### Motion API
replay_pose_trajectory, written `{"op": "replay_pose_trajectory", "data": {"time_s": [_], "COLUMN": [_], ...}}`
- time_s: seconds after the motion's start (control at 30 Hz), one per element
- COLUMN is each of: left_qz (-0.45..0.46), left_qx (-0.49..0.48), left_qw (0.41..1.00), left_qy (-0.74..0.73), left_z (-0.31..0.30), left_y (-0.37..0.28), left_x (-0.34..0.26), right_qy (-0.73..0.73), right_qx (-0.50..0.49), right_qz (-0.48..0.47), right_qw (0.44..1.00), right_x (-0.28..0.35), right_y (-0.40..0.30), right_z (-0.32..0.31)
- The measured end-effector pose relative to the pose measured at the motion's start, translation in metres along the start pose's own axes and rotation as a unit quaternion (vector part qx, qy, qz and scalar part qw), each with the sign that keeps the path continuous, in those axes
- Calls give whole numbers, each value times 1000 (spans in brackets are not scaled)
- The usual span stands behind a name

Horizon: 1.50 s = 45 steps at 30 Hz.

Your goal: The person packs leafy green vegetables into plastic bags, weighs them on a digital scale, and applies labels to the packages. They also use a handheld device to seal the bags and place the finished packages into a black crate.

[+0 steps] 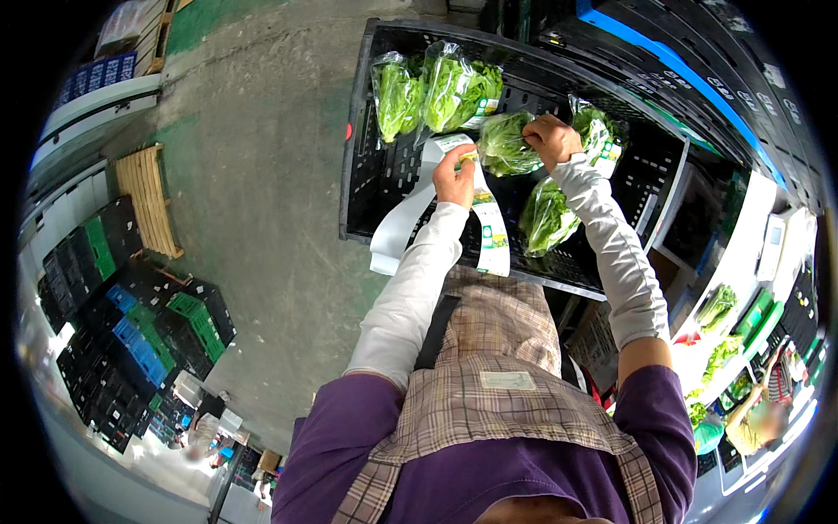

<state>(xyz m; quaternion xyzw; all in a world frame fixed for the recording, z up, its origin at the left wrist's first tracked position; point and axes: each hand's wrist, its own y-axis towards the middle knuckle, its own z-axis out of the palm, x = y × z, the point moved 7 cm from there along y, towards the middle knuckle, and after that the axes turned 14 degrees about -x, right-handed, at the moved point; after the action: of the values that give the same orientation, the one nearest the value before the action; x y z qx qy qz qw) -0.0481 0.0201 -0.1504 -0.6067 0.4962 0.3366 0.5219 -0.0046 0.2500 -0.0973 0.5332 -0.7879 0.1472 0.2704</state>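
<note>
My left hand point(455, 177) pinches a strip of printed labels point(491, 226) on white backing paper, which hangs over the near rim of a black plastic crate point(353, 170). Just right of it, my right hand point(553, 141) has its bent fingers on a bagged head of lettuce point(510, 144) in clear film. A labelled bag of lettuce point(592, 128) lies beyond the right hand, and another lettuce bag point(550, 216) lies nearer to me, below the right wrist. More bagged lettuces point(396, 98) lie at the crate's far left, at least one with a label.
Tall stacks of black crates point(707, 59) stand at the upper right, beside the crate. A wooden pallet point(149, 200) and stacked green, blue and black crates point(141, 340) are at the left. At the lower right, a co-worker point(746, 419) is near a bench with leafy vegetables point(720, 357).
</note>
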Motion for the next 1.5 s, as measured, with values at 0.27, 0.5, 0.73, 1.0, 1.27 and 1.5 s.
{"op": "replay_pose_trajectory", "data": {"time_s": [0.27,0.5,0.73,1.0,1.27,1.5], "left_qz": [47,78,45,132,134,143], "left_qx": [-2,37,102,128,74,42], "left_qw": [993,988,987,971,978,974], "left_qy": [109,128,112,152,142,169], "left_z": [10,22,30,43,32,26], "left_y": [2,21,35,38,26,24], "left_x": [-16,-10,2,-18,-22,-19], "right_qy": [27,6,53,68,46,51], "right_qx": [6,18,24,33,12,-72], "right_qz": [-21,1,31,60,52,-26], "right_qw": [999,1000,998,995,997,996], "right_x": [4,-5,-10,-15,-28,-13], "right_y": [2,3,5,9,6,18], "right_z": [3,12,-4,-7,-23,-58]}}
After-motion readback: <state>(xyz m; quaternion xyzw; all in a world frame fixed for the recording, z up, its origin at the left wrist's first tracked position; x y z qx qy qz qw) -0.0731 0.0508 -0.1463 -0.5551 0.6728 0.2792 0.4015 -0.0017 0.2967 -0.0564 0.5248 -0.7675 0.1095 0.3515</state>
